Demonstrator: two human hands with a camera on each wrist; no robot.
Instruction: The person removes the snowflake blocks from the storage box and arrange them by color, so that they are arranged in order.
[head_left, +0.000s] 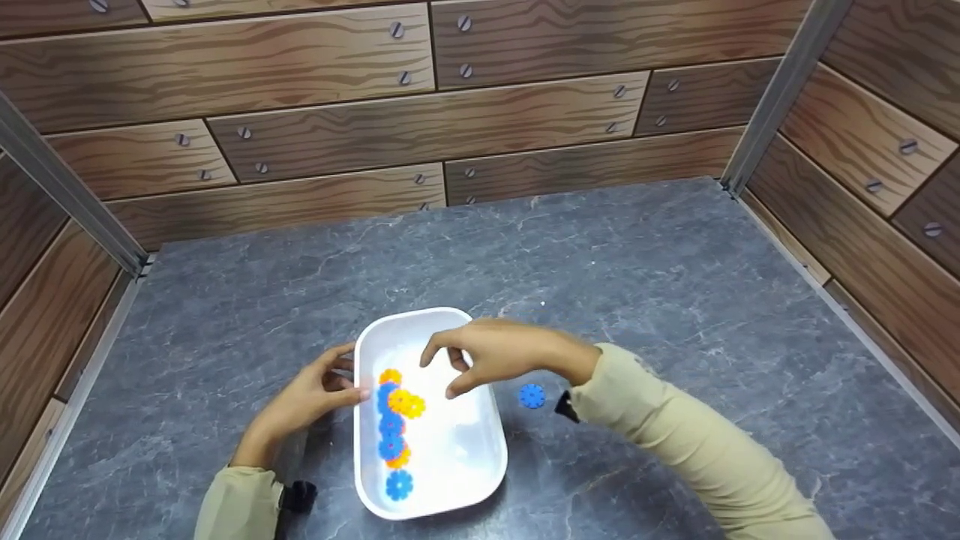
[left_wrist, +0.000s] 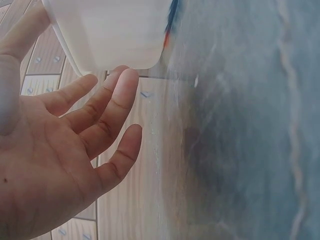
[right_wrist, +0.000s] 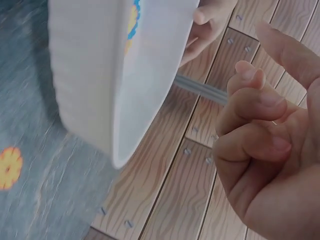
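A white plastic tub (head_left: 480, 469) stands on the dark tabletop. Inside along its left side lie several notched flower-shaped discs, among them a blue disc (head_left: 399, 485) and a yellow disc (head_left: 413, 406). My left hand (head_left: 311, 394) holds the tub's left rim, thumb over the edge and fingers outside; in the left wrist view those fingers (left_wrist: 125, 90) are spread by the wall. Above the tub hovers my right hand (head_left: 491, 352), thumb and index finger apart with nothing between them. The right wrist view shows its other fingers (right_wrist: 255, 105) bent toward the palm.
Right of the tub, another blue disc (head_left: 532, 396) lies on the marbled tabletop (head_left: 637, 285). A yellow disc with an orange edge (right_wrist: 9, 168) appears on the table in the right wrist view. Wood-patterned walls (head_left: 330, 142) enclose the back and sides.
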